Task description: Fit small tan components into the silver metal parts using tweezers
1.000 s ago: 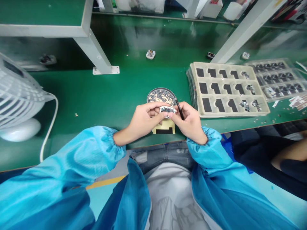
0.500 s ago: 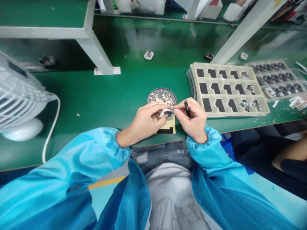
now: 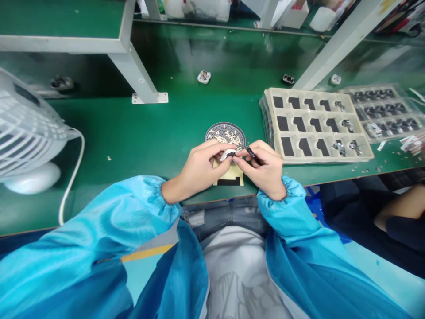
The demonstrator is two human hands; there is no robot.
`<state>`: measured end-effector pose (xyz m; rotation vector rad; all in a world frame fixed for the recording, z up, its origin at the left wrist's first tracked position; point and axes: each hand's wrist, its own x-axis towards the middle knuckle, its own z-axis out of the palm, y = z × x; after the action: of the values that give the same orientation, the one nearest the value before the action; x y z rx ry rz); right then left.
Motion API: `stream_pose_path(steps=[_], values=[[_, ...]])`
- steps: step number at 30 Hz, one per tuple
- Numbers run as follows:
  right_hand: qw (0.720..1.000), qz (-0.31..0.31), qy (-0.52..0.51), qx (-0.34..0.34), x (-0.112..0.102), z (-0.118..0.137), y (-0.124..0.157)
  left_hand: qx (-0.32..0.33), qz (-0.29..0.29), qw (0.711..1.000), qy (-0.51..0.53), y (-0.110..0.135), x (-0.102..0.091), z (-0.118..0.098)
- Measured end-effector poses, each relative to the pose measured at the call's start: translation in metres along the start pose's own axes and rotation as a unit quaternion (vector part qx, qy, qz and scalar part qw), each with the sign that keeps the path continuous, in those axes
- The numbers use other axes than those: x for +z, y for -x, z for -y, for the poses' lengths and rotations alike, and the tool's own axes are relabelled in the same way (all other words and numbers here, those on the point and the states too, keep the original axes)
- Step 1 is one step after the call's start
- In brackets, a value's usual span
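Fingers hide much of the small white housing (image 3: 227, 153), pinched in the left hand (image 3: 203, 165) just in front of a perforated round tray (image 3: 225, 123). Its visible length slants up rightward, dark side lower right. The right hand (image 3: 266, 167) grips a black tool (image 3: 252, 153), its tip indistinct.

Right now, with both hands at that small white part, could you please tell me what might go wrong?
The white part is small and held only by the fingers of the left hand, so it could slip. The black tool tucked in the right hand might knock it. The round dish of loose pale bits sits just beyond both hands; a bump could scatter them.
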<state>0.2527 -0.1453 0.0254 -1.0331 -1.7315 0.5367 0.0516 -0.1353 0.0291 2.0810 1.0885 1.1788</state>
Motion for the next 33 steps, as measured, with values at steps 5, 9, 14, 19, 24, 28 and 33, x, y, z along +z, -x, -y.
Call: stream_pose_path(steps=[5,9,14,19,24,28,33], values=[[0.998,0.051,0.015,-0.036,0.002,-0.008,0.002,0.003,0.003,1.0,-0.021,0.001,0.0,0.001],[0.996,0.079,0.006,-0.032,0.001,-0.009,-0.002,-0.024,-0.009,0.999,-0.023,-0.005,-0.004,0.002],[0.991,0.079,0.103,0.018,-0.002,-0.013,-0.021,-0.064,-0.108,0.99,-0.061,-0.03,-0.028,0.038],[0.992,0.06,0.11,0.023,-0.002,-0.014,-0.023,-0.098,-0.18,0.976,-0.069,-0.052,-0.052,0.101],[0.998,-0.048,-0.03,0.012,-0.006,-0.002,-0.001,-0.078,-0.159,0.978,-0.113,-0.086,-0.061,0.151],[0.987,-0.14,-0.075,-0.022,-0.006,-0.006,0.013,-0.071,-0.207,0.965,-0.146,-0.129,-0.064,0.188],[0.969,-0.152,-0.166,0.106,-0.002,-0.014,0.019,-0.075,-0.211,0.96,-0.169,-0.165,-0.054,0.21]])
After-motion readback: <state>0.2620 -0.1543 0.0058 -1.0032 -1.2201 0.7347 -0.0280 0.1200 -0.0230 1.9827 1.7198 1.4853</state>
